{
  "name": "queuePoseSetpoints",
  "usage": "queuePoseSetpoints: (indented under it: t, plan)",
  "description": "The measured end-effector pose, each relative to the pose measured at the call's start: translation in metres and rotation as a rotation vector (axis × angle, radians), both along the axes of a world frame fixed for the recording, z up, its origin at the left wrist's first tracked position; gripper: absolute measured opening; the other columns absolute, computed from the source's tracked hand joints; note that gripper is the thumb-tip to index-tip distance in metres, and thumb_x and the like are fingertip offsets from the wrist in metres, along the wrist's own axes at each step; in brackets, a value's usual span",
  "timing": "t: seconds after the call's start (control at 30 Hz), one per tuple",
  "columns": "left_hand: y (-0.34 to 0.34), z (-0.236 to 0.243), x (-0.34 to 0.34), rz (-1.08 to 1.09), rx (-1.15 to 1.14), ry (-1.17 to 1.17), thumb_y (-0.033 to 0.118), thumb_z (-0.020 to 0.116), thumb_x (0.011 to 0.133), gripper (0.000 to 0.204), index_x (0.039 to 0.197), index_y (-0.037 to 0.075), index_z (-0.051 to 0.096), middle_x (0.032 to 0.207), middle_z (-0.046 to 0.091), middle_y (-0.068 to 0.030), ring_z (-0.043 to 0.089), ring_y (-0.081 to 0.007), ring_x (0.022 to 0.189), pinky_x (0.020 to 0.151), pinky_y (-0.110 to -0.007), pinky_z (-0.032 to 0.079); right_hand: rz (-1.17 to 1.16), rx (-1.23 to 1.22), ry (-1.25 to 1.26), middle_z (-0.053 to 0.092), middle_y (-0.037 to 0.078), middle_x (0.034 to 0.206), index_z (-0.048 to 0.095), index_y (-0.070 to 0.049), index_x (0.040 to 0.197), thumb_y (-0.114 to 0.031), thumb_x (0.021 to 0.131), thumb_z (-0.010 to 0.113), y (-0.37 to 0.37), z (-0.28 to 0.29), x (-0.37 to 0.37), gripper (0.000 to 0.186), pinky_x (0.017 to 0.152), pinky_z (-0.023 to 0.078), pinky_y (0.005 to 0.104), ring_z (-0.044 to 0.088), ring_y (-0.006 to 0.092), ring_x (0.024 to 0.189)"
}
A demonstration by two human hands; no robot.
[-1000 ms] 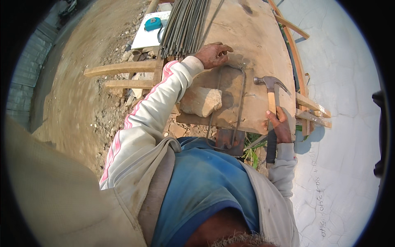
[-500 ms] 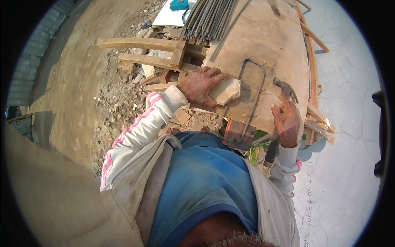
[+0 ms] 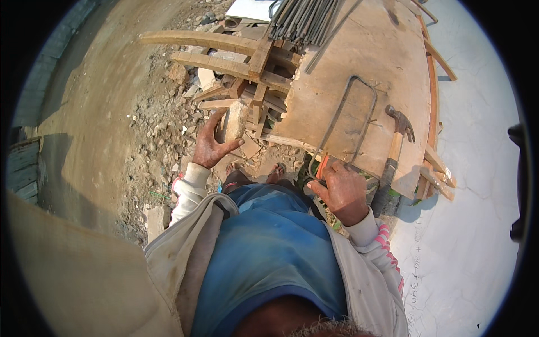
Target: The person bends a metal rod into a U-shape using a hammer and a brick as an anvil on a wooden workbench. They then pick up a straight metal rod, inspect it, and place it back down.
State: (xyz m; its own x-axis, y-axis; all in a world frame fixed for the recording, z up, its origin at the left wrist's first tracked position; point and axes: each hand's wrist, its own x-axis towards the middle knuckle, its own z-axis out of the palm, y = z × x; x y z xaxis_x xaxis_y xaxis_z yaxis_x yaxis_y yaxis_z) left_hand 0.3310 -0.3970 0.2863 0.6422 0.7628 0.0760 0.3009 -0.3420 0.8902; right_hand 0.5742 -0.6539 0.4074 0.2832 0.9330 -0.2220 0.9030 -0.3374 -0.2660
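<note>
Out past the board's left edge, my left hand (image 3: 210,147) holds a rough, pale stone (image 3: 234,121) between thumb and fingers, above the rubble. At the near edge of the wooden board (image 3: 337,62), my right hand (image 3: 343,191) is closed over the orange handle (image 3: 321,167) of a hacksaw. Its thin, looped metal frame (image 3: 334,119) reaches away from me across the board. Part of the handle is hidden under my fingers. Right of the saw lies a claw hammer (image 3: 395,147) with a wooden shaft and dark grip, apart from my right hand.
A bundle of metal rods (image 3: 306,21) rests at the board's far left. Timber beams (image 3: 224,66) jut out leftward over broken stones (image 3: 160,123). Wooden offcuts (image 3: 438,180) stick out at the right, beside a cracked grey surface (image 3: 471,140). My feet (image 3: 275,171) show below the near edge.
My left hand has lifted the stone off the board and carried it left. My right hand has left the hammer and come left and nearer, closing on the hacksaw handle.
</note>
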Motion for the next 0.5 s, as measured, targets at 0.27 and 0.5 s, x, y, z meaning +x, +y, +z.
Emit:
queuePoseSetpoints:
  t: [0.27,0.5]
  plan:
    - [-0.066,-0.210,-0.182,0.357,-0.323,0.337,0.061,0.088,0.065,0.097,0.139,0.006,0.058,0.121,0.069,-0.0235,0.069,-0.0350,0.109,0.094,-0.042,0.053,-0.001,0.069,-0.130,0.066,0.013,0.102,0.073,-0.003,0.091,-0.023,0.077,0.081,0.005,-0.020,-0.020,0.025,0.081,0.055,0.0443,0.066,0.0327,0.100]
    - [-0.106,-0.319,-0.354,0.520,-0.655,0.717,0.068,0.084,0.062,0.105,0.139,0.002,0.057,0.123,0.069,-0.0247,0.067,-0.0346,0.118,0.100,-0.041,0.052,-0.011,0.326,-0.047,0.062,0.014,0.084,0.063,-0.001,0.084,-0.006,0.076,0.072,-0.003,-0.026,-0.035,0.013,0.078,0.050,0.0446,0.061,0.0356,0.082]
